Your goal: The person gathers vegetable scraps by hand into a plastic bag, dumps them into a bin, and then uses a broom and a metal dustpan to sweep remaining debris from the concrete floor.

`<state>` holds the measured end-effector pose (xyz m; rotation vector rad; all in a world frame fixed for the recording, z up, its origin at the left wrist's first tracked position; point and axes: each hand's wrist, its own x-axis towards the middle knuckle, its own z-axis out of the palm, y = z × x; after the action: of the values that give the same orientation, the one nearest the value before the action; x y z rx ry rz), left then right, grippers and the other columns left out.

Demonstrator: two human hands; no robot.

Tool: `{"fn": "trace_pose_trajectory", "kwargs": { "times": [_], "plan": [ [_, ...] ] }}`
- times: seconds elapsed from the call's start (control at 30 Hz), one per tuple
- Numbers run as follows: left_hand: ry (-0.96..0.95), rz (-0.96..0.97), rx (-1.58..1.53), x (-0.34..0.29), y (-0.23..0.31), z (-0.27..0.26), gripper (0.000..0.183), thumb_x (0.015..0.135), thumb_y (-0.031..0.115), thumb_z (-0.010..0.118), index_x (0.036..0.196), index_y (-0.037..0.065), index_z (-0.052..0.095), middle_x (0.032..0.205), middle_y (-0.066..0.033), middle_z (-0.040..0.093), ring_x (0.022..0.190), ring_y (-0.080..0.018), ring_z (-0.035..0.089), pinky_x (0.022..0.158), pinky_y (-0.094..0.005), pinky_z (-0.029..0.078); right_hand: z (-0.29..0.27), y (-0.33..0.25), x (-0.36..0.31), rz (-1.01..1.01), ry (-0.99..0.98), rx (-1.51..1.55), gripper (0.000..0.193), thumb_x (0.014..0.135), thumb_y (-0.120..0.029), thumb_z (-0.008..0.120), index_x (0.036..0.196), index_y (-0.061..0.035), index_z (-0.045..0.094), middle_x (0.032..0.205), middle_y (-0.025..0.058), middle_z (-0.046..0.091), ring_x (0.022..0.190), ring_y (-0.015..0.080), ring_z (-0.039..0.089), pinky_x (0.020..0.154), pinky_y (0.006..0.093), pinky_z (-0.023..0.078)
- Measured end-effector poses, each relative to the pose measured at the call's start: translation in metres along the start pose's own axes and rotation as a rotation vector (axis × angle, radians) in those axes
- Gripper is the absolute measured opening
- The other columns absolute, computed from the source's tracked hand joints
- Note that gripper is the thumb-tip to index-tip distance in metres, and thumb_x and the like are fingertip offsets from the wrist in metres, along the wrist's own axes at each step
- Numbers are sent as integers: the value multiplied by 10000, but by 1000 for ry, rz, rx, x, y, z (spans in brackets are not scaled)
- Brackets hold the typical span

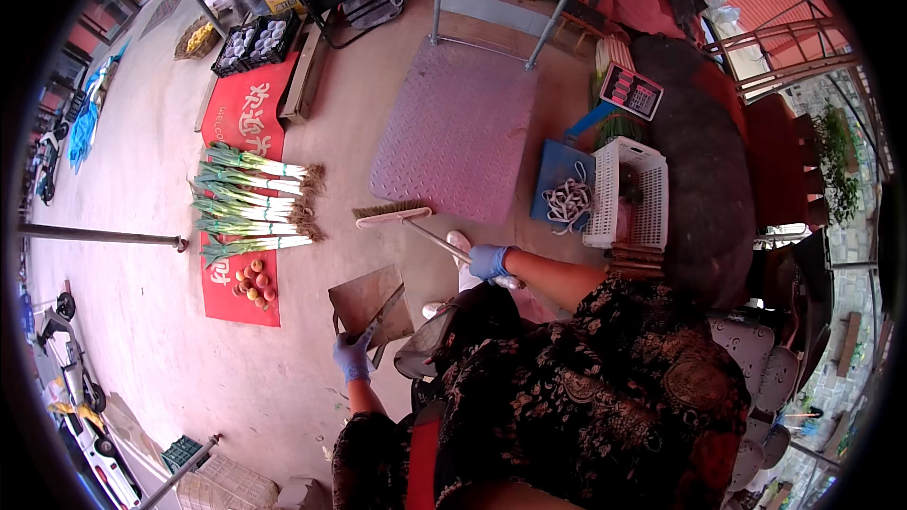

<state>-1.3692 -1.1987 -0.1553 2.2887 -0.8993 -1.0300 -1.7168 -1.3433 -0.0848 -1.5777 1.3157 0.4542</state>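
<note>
Gripping the broom, our right hand has its fingers wrapped round the stick; our left hand curls its fingers closed about the handle of the dustpan. The broom's head lies just beside the near edge of the purple platform cart; we cannot tell whether they touch. Left of our shoes, a strip of pale floor separates the dustpan from the red mat. On our right, a white crate borders the blue scale.
</note>
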Motion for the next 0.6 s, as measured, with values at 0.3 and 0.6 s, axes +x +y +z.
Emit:
{"fn": "trace_pose_trajectory", "kwargs": {
  "times": [0.3, 0.6],
  "plan": [
    [-34, 75, -5, -8, -11, -7, 302, 561, 197, 783, 697, -5, 606, 662, -82, 619, 579, -146, 556, 582, -292, 473, -15, 42, -64, 161, -55, 628, 188, 729, -191, 552, 725, -7, 585, 587, 47, 545, 442, 128, 494, 426, 276, 406],
    [-30, 95, -12, -22, 14, -1, 291, 581, 203, 779, 649, 2, 579, 622, -50, 592, 555, -122, 513, 557, -278, 451, -60, 110, -100, 167, 381, 667, 210, 743, -163, 503, 723, 40, 554, 592, 119, 566, 450, 212, 541, 435, 339, 431]
  ]
}}
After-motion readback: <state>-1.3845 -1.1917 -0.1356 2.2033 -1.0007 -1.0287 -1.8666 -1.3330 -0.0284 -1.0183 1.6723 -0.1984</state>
